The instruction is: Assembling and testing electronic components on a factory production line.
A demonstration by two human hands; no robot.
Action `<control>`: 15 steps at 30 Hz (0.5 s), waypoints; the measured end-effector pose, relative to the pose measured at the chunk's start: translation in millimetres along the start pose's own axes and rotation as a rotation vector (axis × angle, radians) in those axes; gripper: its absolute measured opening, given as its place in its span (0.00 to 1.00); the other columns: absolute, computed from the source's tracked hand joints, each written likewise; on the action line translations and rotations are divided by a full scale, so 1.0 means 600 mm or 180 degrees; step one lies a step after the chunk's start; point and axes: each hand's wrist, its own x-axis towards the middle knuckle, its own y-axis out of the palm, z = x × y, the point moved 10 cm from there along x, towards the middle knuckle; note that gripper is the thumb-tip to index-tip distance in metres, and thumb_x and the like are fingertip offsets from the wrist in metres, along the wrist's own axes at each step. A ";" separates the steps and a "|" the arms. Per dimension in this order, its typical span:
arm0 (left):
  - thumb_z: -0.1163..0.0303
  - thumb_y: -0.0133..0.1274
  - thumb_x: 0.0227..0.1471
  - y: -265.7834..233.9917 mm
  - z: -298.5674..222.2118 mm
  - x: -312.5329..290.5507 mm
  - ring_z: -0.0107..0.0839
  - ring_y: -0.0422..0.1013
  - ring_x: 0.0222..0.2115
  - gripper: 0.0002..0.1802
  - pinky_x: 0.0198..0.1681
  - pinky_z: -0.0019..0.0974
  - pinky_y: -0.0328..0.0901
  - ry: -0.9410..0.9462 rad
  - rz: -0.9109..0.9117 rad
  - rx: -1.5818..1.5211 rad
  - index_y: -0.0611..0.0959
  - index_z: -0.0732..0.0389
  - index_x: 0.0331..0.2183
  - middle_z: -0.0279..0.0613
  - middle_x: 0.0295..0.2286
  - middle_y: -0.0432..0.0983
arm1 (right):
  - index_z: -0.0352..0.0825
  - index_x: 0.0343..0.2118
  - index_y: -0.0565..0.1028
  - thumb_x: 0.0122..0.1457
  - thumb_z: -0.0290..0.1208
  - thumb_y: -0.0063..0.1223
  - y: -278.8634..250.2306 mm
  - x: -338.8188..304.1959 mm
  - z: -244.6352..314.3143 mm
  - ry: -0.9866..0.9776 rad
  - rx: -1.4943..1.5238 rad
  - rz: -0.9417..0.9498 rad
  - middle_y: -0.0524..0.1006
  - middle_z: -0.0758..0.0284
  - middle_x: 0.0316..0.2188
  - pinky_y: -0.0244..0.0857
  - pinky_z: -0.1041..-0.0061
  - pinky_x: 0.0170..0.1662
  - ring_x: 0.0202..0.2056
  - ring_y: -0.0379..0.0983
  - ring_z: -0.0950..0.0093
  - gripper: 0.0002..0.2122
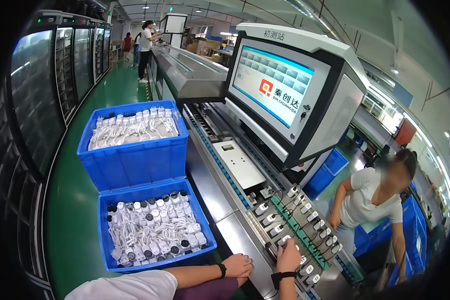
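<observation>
My right hand (288, 258) is closed on a white charger plug (284, 240) in the near row of a test fixture. More white chargers (276, 230) stand in rows on both sides of the fixture's green strip (297, 231), several with dark cables. My left hand (237, 265) rests on the metal edge of the line (239, 235), its fingers curled in and nothing visible in them. Left of it, a blue bin (157, 266) holds white chargers with bundled cables, some with black ends.
Behind that bin, a second blue bin (135, 167) holds more chargers. A large monitor cabinet (330, 107) rises over the conveyor, beside a white plate (239, 164). A co-worker (375, 195) leans in across the line at right. Glass-doored racks (37, 85) line the left aisle.
</observation>
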 end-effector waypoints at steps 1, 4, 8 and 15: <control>0.58 0.55 0.53 0.001 0.000 0.001 0.35 0.71 0.33 0.10 0.35 0.39 0.67 0.0005 -0.0037 -0.0005 0.77 0.53 0.30 0.36 0.32 0.72 | 0.38 0.47 0.75 0.56 0.30 0.64 -0.012 0.006 0.002 -0.0048 0.0322 -0.0099 0.80 0.57 0.32 0.70 0.55 0.37 0.34 0.78 0.53 0.16; 0.58 0.55 0.55 0.004 0.003 0.004 0.36 0.71 0.34 0.11 0.36 0.39 0.67 0.0001 0.0004 -0.0016 0.77 0.54 0.30 0.36 0.32 0.73 | 0.36 0.44 0.77 0.56 0.29 0.64 -0.040 0.032 -0.005 -0.0080 0.0947 -0.0294 0.79 0.56 0.31 0.69 0.56 0.38 0.34 0.77 0.53 0.13; 0.56 0.54 0.56 0.004 -0.006 0.000 0.36 0.71 0.34 0.12 0.37 0.40 0.68 0.0001 0.0108 -0.0020 0.77 0.55 0.30 0.37 0.34 0.74 | 0.34 0.39 0.80 0.57 0.26 0.62 -0.063 0.063 0.016 -0.0716 0.0587 -0.0627 0.77 0.57 0.31 0.69 0.57 0.39 0.35 0.76 0.53 0.07; 0.56 0.55 0.55 -0.001 0.000 0.002 0.35 0.71 0.34 0.12 0.36 0.40 0.67 0.0004 0.0016 0.0021 0.76 0.54 0.30 0.36 0.33 0.73 | 0.36 0.33 0.81 0.58 0.26 0.60 -0.046 0.095 0.027 -0.0619 0.0425 -0.0128 0.77 0.58 0.33 0.70 0.57 0.41 0.36 0.76 0.54 0.02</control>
